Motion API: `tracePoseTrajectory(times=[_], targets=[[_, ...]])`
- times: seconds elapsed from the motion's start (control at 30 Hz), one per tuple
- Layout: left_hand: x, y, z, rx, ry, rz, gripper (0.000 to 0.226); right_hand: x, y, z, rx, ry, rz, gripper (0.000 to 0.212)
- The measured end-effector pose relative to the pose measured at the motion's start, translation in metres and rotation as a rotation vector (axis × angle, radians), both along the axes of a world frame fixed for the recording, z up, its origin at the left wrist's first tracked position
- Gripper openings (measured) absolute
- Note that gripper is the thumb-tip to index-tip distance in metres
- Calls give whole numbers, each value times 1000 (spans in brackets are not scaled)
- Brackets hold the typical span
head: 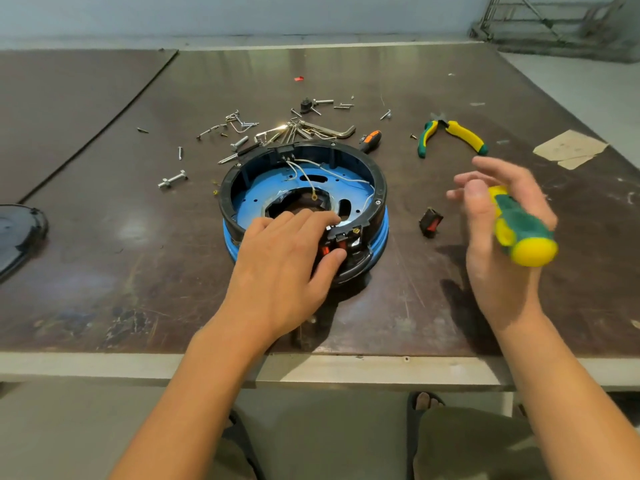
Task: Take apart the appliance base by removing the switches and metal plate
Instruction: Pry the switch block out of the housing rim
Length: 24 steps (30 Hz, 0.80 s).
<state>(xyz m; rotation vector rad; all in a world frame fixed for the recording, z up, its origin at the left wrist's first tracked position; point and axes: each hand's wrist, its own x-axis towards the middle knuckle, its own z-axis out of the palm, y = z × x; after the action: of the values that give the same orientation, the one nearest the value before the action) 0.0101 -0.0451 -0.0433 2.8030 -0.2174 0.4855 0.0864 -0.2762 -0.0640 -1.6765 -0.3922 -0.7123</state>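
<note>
A loose switch (430, 221) lies between the hands. The left hand (287, 258) pinches the switches (341, 242) left in the base (381, 188). The metal plate (256, 199) beyond its fingers is not yet out, and the right hand (491, 237) grips a screwdriver (519, 233).

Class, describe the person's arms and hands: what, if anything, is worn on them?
The left arm and right arm are bare, with no sleeves in view. The left hand and right hand wear no gloves, rings, watch or bands.
</note>
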Motion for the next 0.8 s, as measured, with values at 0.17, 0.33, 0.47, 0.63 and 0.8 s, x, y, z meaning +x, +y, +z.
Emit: tracePoseTrajectory(times=[0.17, 0.33, 0.47, 0.63, 0.8], targets=[[1, 14, 5, -52, 56, -63, 45, -5, 0, 18, 492, 214, 458, 29], [1, 17, 3, -76, 37, -64, 44, -9, -2, 22, 517, 372, 686, 41], [1, 17, 1, -74, 29, -83, 44, -12, 5, 19, 455, 416, 783, 39], [1, 18, 0, -88, 21, -92, 42, -12, 5, 18, 426, 429, 814, 36], [0, 19, -1, -93, 21, -90, 46, -10, 7, 15, 403, 410, 822, 37]])
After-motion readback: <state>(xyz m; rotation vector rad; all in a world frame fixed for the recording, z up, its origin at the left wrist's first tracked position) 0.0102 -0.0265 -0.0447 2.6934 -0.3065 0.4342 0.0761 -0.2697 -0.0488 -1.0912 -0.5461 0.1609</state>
